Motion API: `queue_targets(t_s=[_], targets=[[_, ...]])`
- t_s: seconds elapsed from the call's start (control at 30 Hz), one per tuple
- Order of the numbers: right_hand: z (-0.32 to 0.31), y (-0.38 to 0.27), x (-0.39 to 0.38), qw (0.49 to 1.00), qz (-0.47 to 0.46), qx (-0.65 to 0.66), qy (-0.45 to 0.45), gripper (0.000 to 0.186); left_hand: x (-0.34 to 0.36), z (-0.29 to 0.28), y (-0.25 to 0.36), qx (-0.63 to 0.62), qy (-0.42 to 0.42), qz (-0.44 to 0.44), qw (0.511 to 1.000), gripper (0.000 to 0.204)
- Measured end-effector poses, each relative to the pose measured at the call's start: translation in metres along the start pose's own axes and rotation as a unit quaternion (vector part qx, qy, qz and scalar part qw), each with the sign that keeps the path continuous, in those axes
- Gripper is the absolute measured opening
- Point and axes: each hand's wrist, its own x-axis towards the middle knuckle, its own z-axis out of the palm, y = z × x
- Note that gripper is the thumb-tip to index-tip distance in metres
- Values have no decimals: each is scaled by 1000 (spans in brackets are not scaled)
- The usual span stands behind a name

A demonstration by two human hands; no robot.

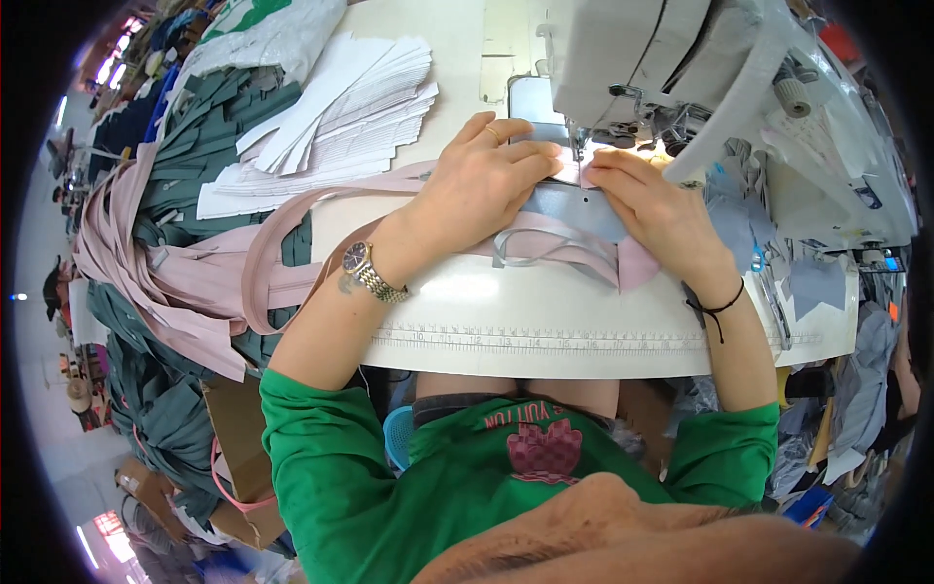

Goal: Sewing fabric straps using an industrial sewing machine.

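Observation:
Both of my hands are at the needle of a white sewing machine (623, 54), whose lamp lights the spot. A pink fabric strip (574, 238) with a grey edge loops across the table below my fingers and ends in a wider pink flap under my right wrist. My left hand (472, 185), fingers bent and closed together, presses the pink fabric just left of the needle. On the needle's right, my right hand (657, 204) pinches a small pink edge between thumb and fingers. The blue-grey metal plate (603, 216) lies beneath; my fingers partly hide the fabric at the needle.
Left of my arm, long pink strips (190, 292) hang over dark green fabric pieces (180, 185). White strips (336, 112) are fanned in a stack behind them. A printed ruler (545, 341) runs along the near table edge. Grey fabric scraps (817, 287) lie at the right.

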Motion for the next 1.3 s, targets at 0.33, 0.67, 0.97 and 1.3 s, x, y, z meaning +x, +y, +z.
queue_targets(t_s=[0.33, 0.67, 0.97, 1.3], targets=[[7, 10, 1, 998, 49, 26, -29, 19, 6, 11, -10, 41, 21, -38, 998, 28], [-26, -13, 0, 972, 54, 170, -150, 14, -4, 2, -17, 5, 34, -51, 998, 37], [-8, -23, 0, 982, 64, 176, -21, 14, 0, -19, 37, -68, -60, -61, 994, 26], [-10, -12, -2, 987, 1, 159, -26, 25, -6, -12, 35, 30, -28, 62, 997, 26]])
